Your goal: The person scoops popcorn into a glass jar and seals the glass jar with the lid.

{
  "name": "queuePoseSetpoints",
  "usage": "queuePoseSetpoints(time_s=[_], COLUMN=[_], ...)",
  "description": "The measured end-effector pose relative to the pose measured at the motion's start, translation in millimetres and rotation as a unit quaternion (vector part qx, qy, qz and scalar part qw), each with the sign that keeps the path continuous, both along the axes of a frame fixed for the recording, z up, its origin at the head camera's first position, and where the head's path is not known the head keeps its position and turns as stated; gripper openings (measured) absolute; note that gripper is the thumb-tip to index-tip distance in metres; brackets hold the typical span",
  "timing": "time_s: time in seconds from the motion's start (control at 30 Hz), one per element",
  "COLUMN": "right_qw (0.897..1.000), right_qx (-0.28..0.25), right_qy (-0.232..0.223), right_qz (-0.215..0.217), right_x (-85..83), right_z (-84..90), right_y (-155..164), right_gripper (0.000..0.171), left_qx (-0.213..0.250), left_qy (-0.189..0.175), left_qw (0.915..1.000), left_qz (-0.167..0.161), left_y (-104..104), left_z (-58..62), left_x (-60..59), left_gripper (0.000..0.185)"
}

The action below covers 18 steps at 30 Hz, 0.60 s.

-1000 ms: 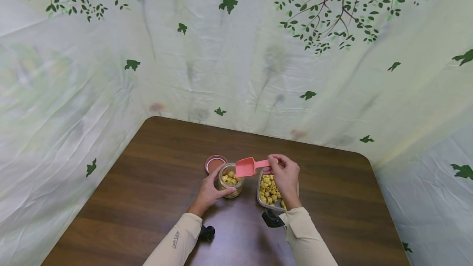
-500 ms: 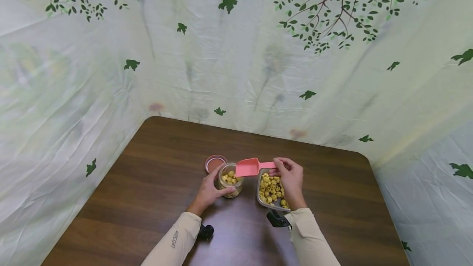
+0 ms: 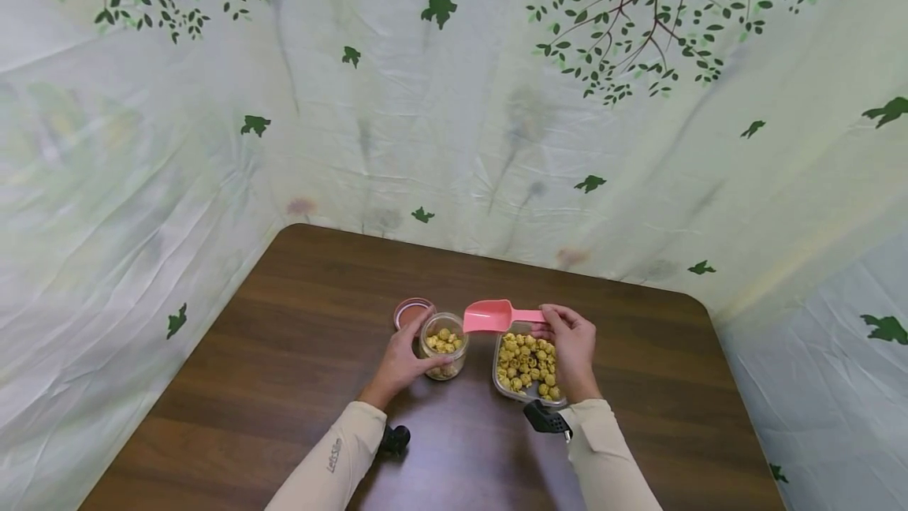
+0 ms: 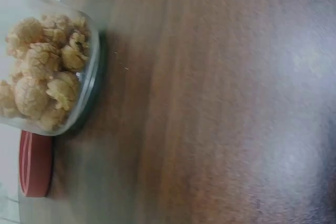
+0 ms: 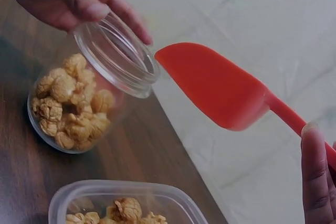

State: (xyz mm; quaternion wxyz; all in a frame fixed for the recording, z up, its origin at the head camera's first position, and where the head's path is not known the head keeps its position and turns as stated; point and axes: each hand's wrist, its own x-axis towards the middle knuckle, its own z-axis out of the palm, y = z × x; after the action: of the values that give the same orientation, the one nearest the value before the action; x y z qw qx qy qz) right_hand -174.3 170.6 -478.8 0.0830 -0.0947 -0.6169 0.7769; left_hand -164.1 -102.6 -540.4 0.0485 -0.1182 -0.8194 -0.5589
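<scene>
My left hand (image 3: 399, 365) grips a clear jar (image 3: 445, 370) around its sides near the mouth; caramel popcorn (image 5: 76, 106) fills its lower part. Between thumb and fingers, my right hand (image 3: 573, 345) pinches the handle of a pink scoop (image 3: 488, 316). The scoop's bowl hangs just right of the jar's mouth, apart from it, and no popcorn shows in it. Below my right hand stands a clear plastic container (image 3: 499, 389) of popcorn, partly hidden by that hand. Neither hand shows in the left wrist view, where the jar's base (image 4: 92, 85) appears at the left.
Behind the jar, a red lid (image 3: 409, 311) lies on the brown wooden table (image 3: 319, 298). A pale cloth (image 3: 468, 140) with printed leaves hangs behind the table's far edge and along its sides.
My right hand has moved to the right with the scoop, whose tip has shifted from the jar's rim to just beside it. The left hand and jar have stayed in place.
</scene>
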Motion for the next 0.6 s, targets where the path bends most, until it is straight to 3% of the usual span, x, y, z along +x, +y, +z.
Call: queuePoseSetpoints(time_s=[0.17,0.23,0.47,0.6], right_qw=[0.999,0.999,0.999,0.998], right_qx=[-0.02,-0.012,0.014,-0.001], right_qy=[0.042,0.039,-0.01,-0.029], right_qz=[0.009,0.001,-0.037,-0.048], right_x=[-22.1,-24.5,3.0,5.6], right_z=[-49.4,-54.2,8.1,20.2], right_y=[25,28,12,14], right_gripper=[0.026,0.028,0.03,0.022], left_qx=[0.013,0.018,0.02,0.018], left_qy=[0.018,0.019,0.037,0.064], left_qw=[0.9996,0.9995,0.9989,0.9976], left_qz=[0.016,0.019,0.018,0.02], left_y=[4,6,14,19], left_z=[9.4,13.2,26.0,36.0], left_x=[0.7,1.4,1.0,-0.3], left_gripper=[0.089,0.089,0.088,0.088])
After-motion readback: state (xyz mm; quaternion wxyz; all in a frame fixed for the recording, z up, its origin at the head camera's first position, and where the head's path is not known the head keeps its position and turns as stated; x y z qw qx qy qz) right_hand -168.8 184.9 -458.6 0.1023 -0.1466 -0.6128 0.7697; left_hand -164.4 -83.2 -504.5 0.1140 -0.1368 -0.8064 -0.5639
